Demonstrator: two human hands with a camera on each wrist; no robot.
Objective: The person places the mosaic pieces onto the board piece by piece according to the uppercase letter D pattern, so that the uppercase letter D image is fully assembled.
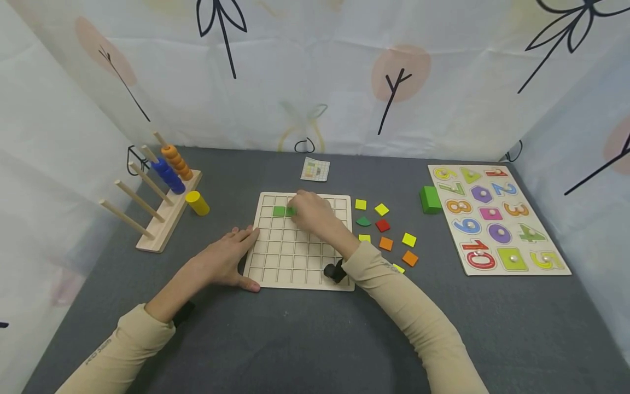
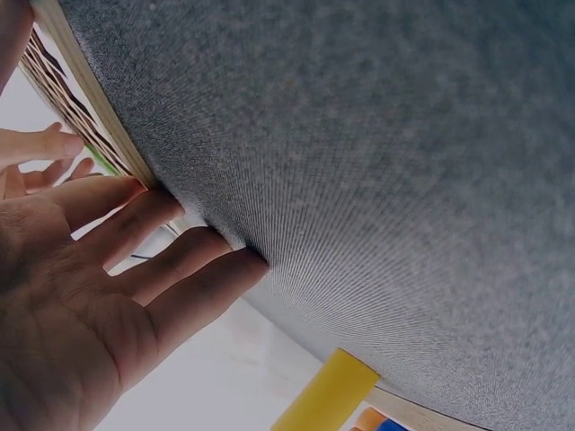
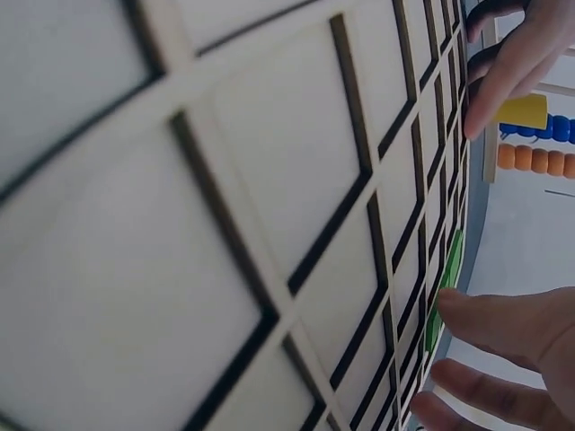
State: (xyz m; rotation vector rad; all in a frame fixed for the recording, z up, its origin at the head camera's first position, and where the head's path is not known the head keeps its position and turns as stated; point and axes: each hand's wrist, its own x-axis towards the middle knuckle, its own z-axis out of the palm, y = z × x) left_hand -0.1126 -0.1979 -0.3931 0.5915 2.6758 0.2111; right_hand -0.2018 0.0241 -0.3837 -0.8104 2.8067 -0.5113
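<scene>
A pale wooden grid board (image 1: 299, 284) lies on the table in front of me. One green square tile (image 1: 279, 211) sits in an upper cell of it. Just right of that, my right hand (image 1: 311, 213) pinches a second green tile (image 1: 291, 211) at the grid, its fingers partly covering it in the head view. In the right wrist view the thumb (image 3: 476, 314) meets the green tile, with the other fingertips close beside it. My left hand (image 1: 228, 257) rests at the board's left edge, fingers extended and thumb near the front corner.
Loose yellow, orange, red and green pieces (image 1: 386, 243) lie right of the board. Farther right are a green block (image 1: 430, 200) and a number-and-shape puzzle board (image 1: 541, 261). A peg stand with beads (image 1: 164, 219) and a yellow cylinder (image 1: 197, 203) stand left. Behind lies a pattern card (image 1: 315, 169).
</scene>
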